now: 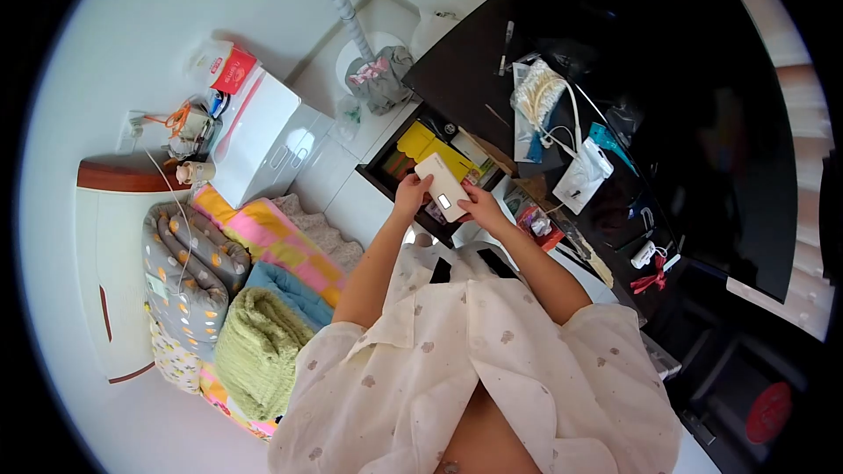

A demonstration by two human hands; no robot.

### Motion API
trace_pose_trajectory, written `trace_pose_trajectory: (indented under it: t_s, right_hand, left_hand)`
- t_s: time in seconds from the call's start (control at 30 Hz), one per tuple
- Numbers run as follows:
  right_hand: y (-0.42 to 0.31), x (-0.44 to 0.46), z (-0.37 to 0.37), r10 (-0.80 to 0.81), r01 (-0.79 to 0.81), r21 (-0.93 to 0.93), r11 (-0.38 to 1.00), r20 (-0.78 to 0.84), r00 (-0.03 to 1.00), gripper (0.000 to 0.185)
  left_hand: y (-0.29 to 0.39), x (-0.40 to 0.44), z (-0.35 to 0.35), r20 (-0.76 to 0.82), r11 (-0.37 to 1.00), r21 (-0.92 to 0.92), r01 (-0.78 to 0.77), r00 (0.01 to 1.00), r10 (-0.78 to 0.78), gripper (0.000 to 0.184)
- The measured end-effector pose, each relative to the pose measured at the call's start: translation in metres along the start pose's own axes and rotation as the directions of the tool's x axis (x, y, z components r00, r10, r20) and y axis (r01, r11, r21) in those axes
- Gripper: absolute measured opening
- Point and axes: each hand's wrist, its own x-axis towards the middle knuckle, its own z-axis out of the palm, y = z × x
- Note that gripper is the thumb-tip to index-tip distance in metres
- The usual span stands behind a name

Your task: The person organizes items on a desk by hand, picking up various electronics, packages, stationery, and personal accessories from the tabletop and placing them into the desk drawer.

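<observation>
A flat white rectangular object (444, 184) with rounded corners and a small bright dark-edged patch is held between both hands; it may be a power bank or a slim box. My left hand (411, 194) grips its left edge, thumb on top. On the lower right edge, my right hand (482, 208) is closed around it. Beneath them is a pulled-out dark drawer (376, 177), in which a yellow folder or packet (433, 150) and other small items lie. My fingers under the object are hidden.
To the right stands a dark desk (465, 66) with bundled white cable (538, 96), a white power strip (583, 177) and a teal item (612, 144). At left are a white cabinet (255, 145), a folded green blanket (263, 342) and quilts. A lamp stand (344, 9) rises behind.
</observation>
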Motion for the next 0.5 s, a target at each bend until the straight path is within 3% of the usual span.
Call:
trace_pose_trajectory:
  t_s: [0.03,0.07,0.13,0.17,0.23,0.27,0.33,0.4,0.47,0.5]
  right_hand:
    - [0.007,0.006,0.003,-0.024,0.024,-0.006,1.000,-0.038,0.999,0.040]
    - [0.014,0.012,0.003,-0.015,0.015,-0.004,1.000,-0.042,0.999,0.040]
    - [0.020,0.019,0.004,0.031,-0.051,-0.133,0.990,-0.148,0.989,0.043]
    - [0.024,0.024,0.003,0.026,-0.064,-0.194,0.979,-0.191,0.981,0.046]
    - [0.032,0.034,0.002,0.037,-0.085,-0.225,0.971,-0.210,0.977,0.047]
    - [0.037,0.039,0.001,0.040,-0.099,-0.263,0.960,-0.222,0.974,0.048]
    - [0.052,0.053,0.003,0.058,-0.106,-0.222,0.969,-0.214,0.975,0.046]
    - [0.054,0.068,0.010,-0.035,-0.019,-0.349,0.937,-0.149,0.988,0.044]
    - [0.046,0.078,0.022,0.065,-0.098,-0.278,0.956,-0.123,0.990,0.041]
    - [0.048,0.085,0.027,0.004,-0.051,-0.364,0.930,-0.127,0.992,0.040]
  left_hand:
    - [-0.005,0.005,-0.006,-0.133,0.988,0.112,-0.102,0.984,0.116,0.025]
    - [-0.008,0.012,-0.016,-0.129,0.989,0.112,-0.093,0.986,0.108,0.025]
    - [-0.012,0.025,-0.043,-0.275,0.783,0.574,-0.239,0.845,0.459,0.023]
    - [-0.010,0.029,-0.053,-0.268,0.784,0.575,-0.236,0.851,0.453,0.023]
    - [0.006,0.029,-0.068,-0.159,0.384,0.918,-0.100,0.794,0.587,0.027]
    - [0.011,0.030,-0.073,-0.152,0.381,0.919,-0.102,0.800,0.581,0.027]
    - [0.013,0.034,-0.081,0.112,0.160,0.944,-0.288,0.736,0.667,0.029]
    - [0.012,0.037,-0.085,0.173,0.098,0.952,-0.291,0.771,0.614,0.024]
    - [0.007,0.041,-0.089,0.232,0.032,0.954,-0.299,0.800,0.554,0.020]
    - [0.004,0.043,-0.090,0.243,0.033,0.942,-0.334,0.746,0.620,0.015]
